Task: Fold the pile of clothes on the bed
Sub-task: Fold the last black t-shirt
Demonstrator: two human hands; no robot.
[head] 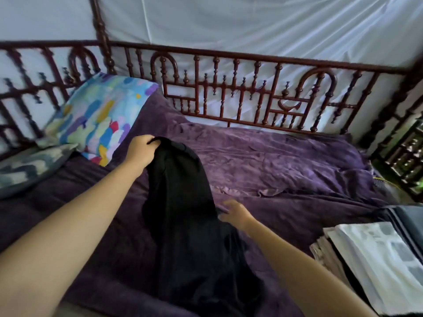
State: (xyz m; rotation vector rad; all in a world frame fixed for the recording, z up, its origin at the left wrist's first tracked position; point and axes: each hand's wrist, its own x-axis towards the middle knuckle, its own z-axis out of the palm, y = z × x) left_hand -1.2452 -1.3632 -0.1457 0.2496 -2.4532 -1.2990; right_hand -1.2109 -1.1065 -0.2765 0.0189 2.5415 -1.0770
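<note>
1. The bed fills the view under a rumpled purple blanket; its near edge and both ends run out of frame, so its full extent cannot be told
2. A dark carved rail rings the far side and both ends, with white netting behind it; the left stretch of rail is smeared by blur and its detail is hard to read
3. The black garment lies lengthwise in the middle of the bed, from the raised far end down toward the viewer; its near end passes out at the bottom edge, and its folds are lost in the dark cloth, so what kind of garment it is cannot be told
4. A bright patterned pillow leans at the far left, with a duller grey-blue pillow in front of it, cut by the left edge
5. A folded stack of pale and dark cloth sits at the near right, cut by the right edge and blurred
6. The left hand is clenched on the garment's far end, lifting it off the blanket; the fingertips are hidden in the cloth
7. The right hand lies at the garment's right edge, fingers spread loosely; motion blur hides whether it pinches the cloth or only touches it
</note>
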